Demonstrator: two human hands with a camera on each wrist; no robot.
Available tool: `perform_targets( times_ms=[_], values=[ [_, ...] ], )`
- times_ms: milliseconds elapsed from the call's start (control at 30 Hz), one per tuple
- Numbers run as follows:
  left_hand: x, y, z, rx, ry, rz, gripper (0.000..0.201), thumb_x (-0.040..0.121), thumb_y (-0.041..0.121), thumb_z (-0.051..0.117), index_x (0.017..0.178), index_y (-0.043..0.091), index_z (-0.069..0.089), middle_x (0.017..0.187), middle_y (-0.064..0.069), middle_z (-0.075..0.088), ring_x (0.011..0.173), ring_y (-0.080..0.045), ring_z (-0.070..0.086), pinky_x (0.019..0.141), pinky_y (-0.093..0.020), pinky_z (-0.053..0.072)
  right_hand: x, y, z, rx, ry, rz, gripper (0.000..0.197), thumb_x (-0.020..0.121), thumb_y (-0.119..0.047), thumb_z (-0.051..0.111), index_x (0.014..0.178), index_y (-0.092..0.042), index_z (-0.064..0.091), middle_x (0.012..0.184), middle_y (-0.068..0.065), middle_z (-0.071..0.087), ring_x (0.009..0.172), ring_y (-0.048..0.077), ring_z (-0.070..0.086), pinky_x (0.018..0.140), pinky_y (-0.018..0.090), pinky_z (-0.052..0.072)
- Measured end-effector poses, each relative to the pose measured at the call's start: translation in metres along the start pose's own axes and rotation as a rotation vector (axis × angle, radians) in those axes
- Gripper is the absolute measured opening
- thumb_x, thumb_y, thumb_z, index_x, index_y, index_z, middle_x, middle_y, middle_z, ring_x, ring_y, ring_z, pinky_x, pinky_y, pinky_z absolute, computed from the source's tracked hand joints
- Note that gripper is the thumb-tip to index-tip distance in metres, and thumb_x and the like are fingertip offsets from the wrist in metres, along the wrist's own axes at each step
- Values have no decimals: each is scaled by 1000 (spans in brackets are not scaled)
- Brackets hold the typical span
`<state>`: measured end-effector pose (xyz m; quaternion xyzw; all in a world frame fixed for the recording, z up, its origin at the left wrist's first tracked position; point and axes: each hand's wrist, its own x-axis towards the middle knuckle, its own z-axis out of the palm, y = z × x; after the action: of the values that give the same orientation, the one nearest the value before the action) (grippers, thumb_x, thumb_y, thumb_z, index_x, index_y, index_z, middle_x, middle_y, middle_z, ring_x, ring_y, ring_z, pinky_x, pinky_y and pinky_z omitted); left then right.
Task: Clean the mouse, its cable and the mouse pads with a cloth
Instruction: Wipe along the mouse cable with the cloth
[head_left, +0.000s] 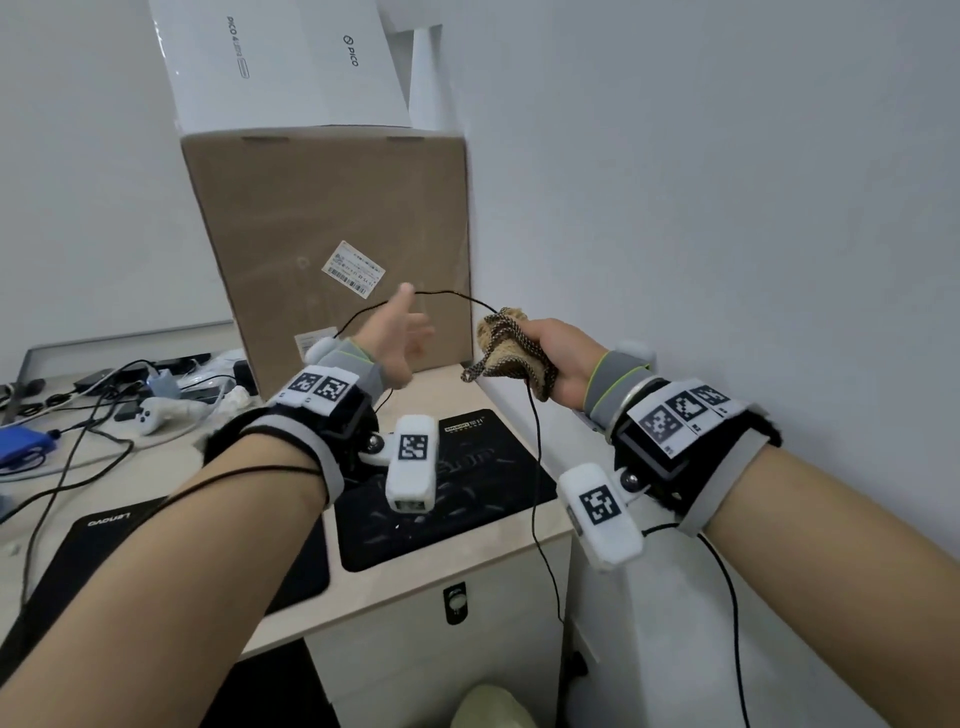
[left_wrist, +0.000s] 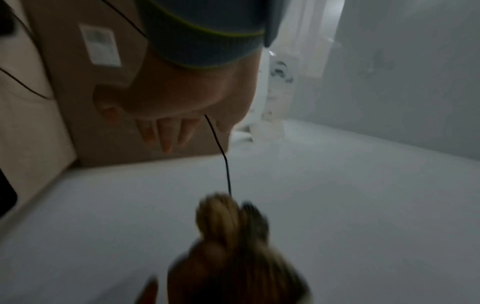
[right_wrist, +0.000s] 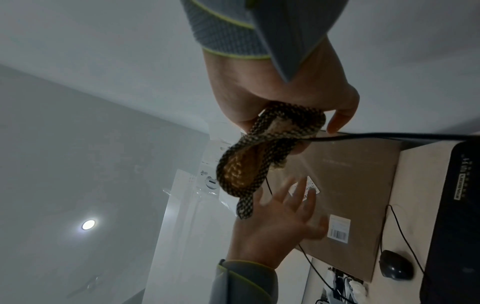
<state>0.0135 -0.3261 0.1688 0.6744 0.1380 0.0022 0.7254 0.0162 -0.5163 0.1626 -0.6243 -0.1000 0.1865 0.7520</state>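
Above desk (head_left: 498, 415), right hand (head_left: 558, 358) grips cloth (head_left: 511, 345) around cable (head_left: 535, 441); left hand (head_left: 400, 338) splayed.

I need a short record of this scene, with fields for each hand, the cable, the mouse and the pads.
right hand: grips cloth wrapped round cable
left hand: fingers spread, cable passes at it; grip unclear
cable: raised between hands, hangs below cloth
mouse: on desk, by box
pads: two black, Lenovo pad and second pad, on desk
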Motion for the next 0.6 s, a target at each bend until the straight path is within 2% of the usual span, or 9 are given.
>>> perform_targets(
  times_ms=[67, 133, 167, 200, 300, 400, 467, 533, 600],
  values=[
    [-11, 1, 23, 74, -203, -35, 57, 89, 64, 37, 120, 21, 59, 127, -2, 61, 124, -19, 53, 116, -45, 24, 3, -1, 9, 9, -6, -2, 28, 102, -20, 35, 90, -9, 58, 72, 5, 68, 64, 14, 64, 63, 23, 54],
    [-20, 5, 45, 23, -221, -58, 33, 95, 43, 46, 93, 15, 62, 81, -5, 71, 72, -13, 72, 76, -25, 58, 4, 1, 17, 4, 3, -2, 27, 102, -18, 33, 95, -8, 57, 85, 10, 63, 73, 18, 60, 74, 27, 51],
    [-23, 7, 52, -6, -187, -55, 26, 97, 30, 47, 85, 12, 61, 63, -3, 69, 52, -13, 68, 55, -22, 58, 2, 2, 21, 17, 7, 0, 26, 102, -18, 32, 101, -6, 56, 87, 11, 61, 75, 19, 59, 76, 29, 50],
    [-25, 9, 57, -8, -158, -43, 24, 97, 22, 47, 80, 11, 60, 54, -2, 67, 45, -14, 65, 48, -24, 57, 1, 3, 23, 33, 5, -1, 27, 102, -17, 32, 108, -5, 55, 87, 12, 61, 75, 20, 58, 75, 29, 49],
    [-23, 8, 58, 19, -53, 13, 26, 98, 17, 47, 77, 10, 61, 61, -2, 67, 62, -15, 61, 63, -29, 55, -1, 8, 22, 33, -23, 24, 28, 101, -17, 32, 100, -5, 57, 84, 11, 61, 73, 19, 58, 72, 27, 49],
    [-12, 9, 45, 83, 84, 70, 30, 100, 21, 41, 106, 8, 68, 107, -2, 60, 99, -18, 55, 83, -32, 41, -1, 11, 14, 4, -11, 51, 28, 100, -17, 34, 90, -6, 59, 76, 8, 68, 66, 16, 65, 68, 26, 54],
    [-8, 10, 27, 167, 201, 113, 36, 100, 27, 38, 118, 17, 67, 127, 1, 53, 118, -19, 49, 92, -31, 37, -5, 9, 8, -16, -10, 46, 32, 100, -14, 33, 82, -6, 59, 57, 2, 70, 49, 9, 66, 52, 18, 55],
    [11, 9, 0, 190, 303, 112, 36, 100, 30, 36, 110, 21, 70, 141, -2, 47, 131, -24, 44, 106, -33, 36, -12, 5, 1, -44, -21, 27, 36, 101, -13, 31, 75, -6, 56, 42, -2, 64, 35, 4, 60, 35, 12, 45],
    [16, 10, -23, 146, 352, 101, 35, 99, 26, 39, 122, 15, 62, 149, -10, 41, 138, -29, 37, 111, -35, 34, -18, 2, -6, -49, -40, 2, 37, 101, -11, 30, 72, -7, 53, 37, -4, 59, 30, 3, 55, 30, 10, 38]
  ],
)
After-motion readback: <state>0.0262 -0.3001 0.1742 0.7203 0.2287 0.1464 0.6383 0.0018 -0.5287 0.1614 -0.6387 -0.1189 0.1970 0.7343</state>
